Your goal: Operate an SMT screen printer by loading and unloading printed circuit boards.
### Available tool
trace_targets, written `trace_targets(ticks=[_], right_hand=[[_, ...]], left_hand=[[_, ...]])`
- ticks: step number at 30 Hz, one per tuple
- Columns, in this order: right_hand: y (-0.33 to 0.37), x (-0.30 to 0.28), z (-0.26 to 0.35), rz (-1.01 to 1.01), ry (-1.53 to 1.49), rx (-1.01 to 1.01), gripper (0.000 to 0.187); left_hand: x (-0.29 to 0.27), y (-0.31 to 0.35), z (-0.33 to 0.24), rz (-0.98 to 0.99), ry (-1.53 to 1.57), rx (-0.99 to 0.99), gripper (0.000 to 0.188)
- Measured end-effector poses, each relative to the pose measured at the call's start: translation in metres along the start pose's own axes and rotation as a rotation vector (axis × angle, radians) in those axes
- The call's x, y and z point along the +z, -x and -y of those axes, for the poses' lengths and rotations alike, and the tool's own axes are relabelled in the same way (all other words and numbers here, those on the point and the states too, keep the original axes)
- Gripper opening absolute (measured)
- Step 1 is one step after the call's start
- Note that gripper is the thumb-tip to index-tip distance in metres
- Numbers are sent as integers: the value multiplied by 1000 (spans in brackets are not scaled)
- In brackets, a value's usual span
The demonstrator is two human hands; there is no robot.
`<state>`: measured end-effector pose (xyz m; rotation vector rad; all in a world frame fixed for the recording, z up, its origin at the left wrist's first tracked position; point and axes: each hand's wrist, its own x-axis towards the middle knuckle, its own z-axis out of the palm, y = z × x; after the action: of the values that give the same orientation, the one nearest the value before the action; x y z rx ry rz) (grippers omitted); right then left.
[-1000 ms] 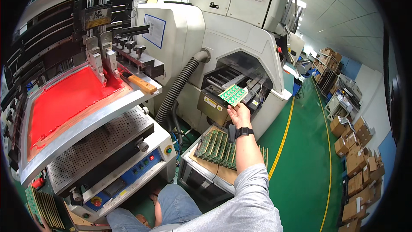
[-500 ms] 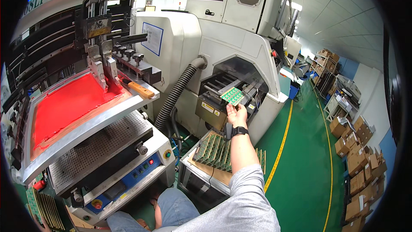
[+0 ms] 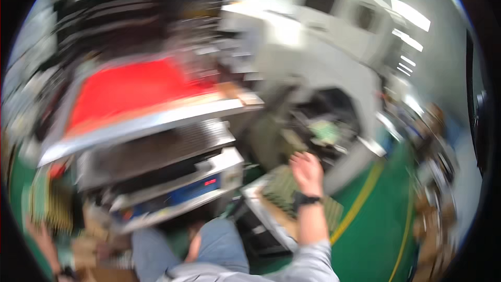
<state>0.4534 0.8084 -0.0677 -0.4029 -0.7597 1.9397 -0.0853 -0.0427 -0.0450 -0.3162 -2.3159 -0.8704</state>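
Note:
The whole view is smeared by motion. My right hand (image 3: 307, 169) is raised in front of the white machine, its fingers stretched out and nothing visible in them. Just beyond the fingertips, a green circuit board (image 3: 324, 132) lies in the machine's dark opening, apart from the hand. Below and beside that hand is a row of circuit boards (image 3: 279, 190) on a small stand. At the lower left, my left hand (image 3: 43, 237) is against the lower edge of a stack of green circuit boards (image 3: 49, 203); blur hides whether its fingers grip them.
A printing machine with a red-coated screen in a metal frame (image 3: 156, 125) stands at the left, over a perforated plate and a blue control panel (image 3: 193, 190). The white machine (image 3: 334, 47) rises at the back right. A yellow line (image 3: 360, 203) crosses the green floor; cardboard boxes (image 3: 433, 230) line the right.
My right hand has let go of the green circuit board, which stays in the machine's opening, and has drawn back. The view has swung left, bringing more of my left hand into sight.

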Motion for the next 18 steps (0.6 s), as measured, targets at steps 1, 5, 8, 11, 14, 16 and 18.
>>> trace_targets(ticks=[1, 5, 8, 11, 14, 16, 18], right_hand=[[26, 38, -22, -71, 100, 80, 26], [95, 12, -85, 198, 242, 322, 25], [97, -17, -174, 310, 220, 662, 20], [102, -25, -257, 98, 555, 885, 18], [93, -38, -317, 132, 653, 1015, 16], [85, -51, -341, 147, 698, 1059, 16], [77, -59, -345, 159, 701, 1102, 17]], left_hand=[[-35, 18, -33, 2, -292, 95, 57], [-44, 66, -74, -56, 251, -273, 30], [-72, 105, -40, 141, 179, -456, 24], [-124, 169, 1, 432, -71, -678, 44], [-178, 237, 54, 764, -293, -869, 56], [-195, 281, 93, 717, -368, -991, 60], [-202, 320, 127, 695, -390, -1041, 62]])
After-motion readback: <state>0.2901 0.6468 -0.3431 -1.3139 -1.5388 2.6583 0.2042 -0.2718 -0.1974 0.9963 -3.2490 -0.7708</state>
